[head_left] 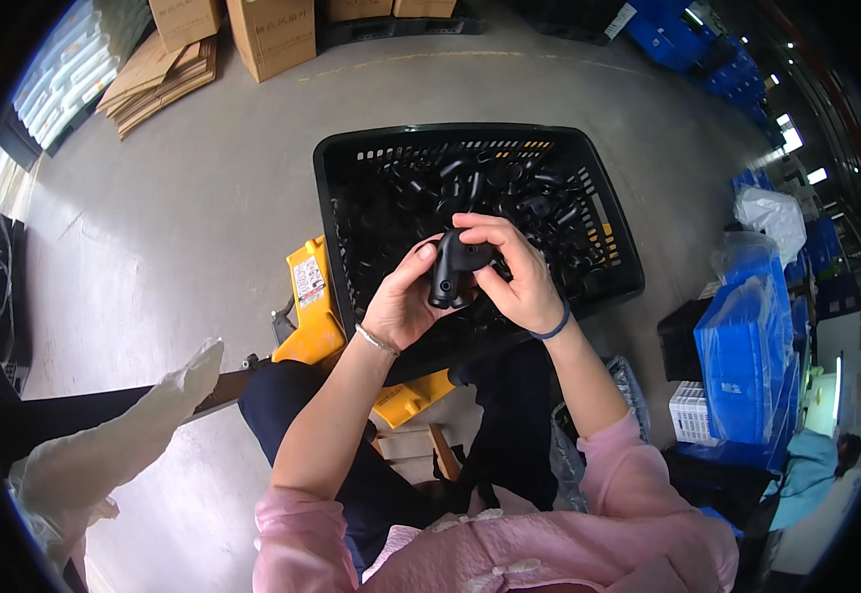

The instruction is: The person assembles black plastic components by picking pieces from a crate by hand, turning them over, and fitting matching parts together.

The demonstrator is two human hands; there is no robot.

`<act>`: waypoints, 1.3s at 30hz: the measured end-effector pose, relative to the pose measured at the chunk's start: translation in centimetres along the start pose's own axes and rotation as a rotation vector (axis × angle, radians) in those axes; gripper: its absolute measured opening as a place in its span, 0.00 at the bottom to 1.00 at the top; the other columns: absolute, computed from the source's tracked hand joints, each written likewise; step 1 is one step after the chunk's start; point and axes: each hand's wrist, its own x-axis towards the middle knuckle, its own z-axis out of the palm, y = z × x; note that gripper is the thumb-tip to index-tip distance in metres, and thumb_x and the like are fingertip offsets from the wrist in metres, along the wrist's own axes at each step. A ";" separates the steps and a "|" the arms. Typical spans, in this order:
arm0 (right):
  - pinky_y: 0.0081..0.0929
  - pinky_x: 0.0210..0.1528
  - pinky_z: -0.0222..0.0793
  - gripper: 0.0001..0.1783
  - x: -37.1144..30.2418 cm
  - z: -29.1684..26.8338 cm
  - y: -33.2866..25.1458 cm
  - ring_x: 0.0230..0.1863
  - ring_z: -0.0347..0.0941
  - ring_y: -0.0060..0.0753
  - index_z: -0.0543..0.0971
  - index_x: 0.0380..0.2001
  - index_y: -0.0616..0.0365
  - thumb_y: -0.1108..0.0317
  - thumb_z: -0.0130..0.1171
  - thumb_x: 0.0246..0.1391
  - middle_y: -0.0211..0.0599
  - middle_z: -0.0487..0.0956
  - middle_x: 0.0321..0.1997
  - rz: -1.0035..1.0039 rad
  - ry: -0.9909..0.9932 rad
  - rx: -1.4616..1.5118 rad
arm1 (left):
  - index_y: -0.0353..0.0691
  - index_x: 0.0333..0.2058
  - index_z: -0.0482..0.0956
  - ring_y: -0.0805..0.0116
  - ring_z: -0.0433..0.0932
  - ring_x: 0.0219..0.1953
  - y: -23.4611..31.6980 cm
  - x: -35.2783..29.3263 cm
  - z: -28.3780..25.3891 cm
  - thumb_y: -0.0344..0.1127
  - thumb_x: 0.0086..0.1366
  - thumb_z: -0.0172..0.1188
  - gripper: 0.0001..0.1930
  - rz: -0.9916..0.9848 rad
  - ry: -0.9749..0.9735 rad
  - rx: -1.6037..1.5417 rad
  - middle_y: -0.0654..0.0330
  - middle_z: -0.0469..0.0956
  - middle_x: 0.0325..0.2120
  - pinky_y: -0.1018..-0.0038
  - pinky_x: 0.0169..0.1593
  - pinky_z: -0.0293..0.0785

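Observation:
Between my two hands, over the near part of a black crate (330, 188), is a black moulded plastic part (447, 272) with a tube-like arm and small round holes. My left hand (406, 296) grips it from the left, thumb along its side. From the right, my right hand (519, 272) closes on its rounded end with thumb and fingers. The lower fingers of my left hand are partly hidden behind the part. Many similar black plastic parts (539, 203) lie heaped in the crate, which has slotted walls.
Yellow pallet-truck-like forks (314, 296) show beside and below the crate. Cardboard boxes (272, 40) and flattened cartons (159, 84) stand at the far left. Blue bins wrapped in plastic (747, 346) are on the right, near a white basket (690, 412). A pale plastic sheet (124, 445) hangs at lower left.

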 end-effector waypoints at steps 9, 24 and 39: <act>0.29 0.53 0.61 0.22 1.4 0.3 -0.5 0.52 0.66 0.39 0.68 0.44 0.61 0.80 0.50 0.40 0.41 0.69 0.49 -0.035 -0.015 0.023 | 0.47 0.52 0.57 0.65 0.68 0.48 0.1 -0.2 0.4 0.39 0.51 0.58 0.30 0.121 -0.019 0.163 0.62 0.64 0.45 0.58 0.49 0.69; 0.36 0.46 0.66 0.25 -1.9 8.0 15.8 0.47 0.65 0.43 0.70 0.39 0.55 0.57 0.62 0.37 0.42 0.66 0.45 0.585 -0.520 -0.761 | 0.42 0.46 0.64 0.60 0.72 0.41 5.1 -0.7 -0.3 0.38 0.50 0.58 0.24 0.393 0.059 -0.011 0.56 0.70 0.39 0.63 0.45 0.70; 0.18 0.46 0.64 0.26 -1.6 -2.3 6.4 0.44 0.66 0.20 0.64 0.47 0.59 0.79 0.58 0.42 0.31 0.68 0.46 0.519 -0.112 0.645 | 0.38 0.41 0.69 0.59 0.70 0.43 5.3 -1.1 -1.4 0.39 0.52 0.57 0.18 0.441 0.204 0.031 0.56 0.72 0.39 0.64 0.46 0.68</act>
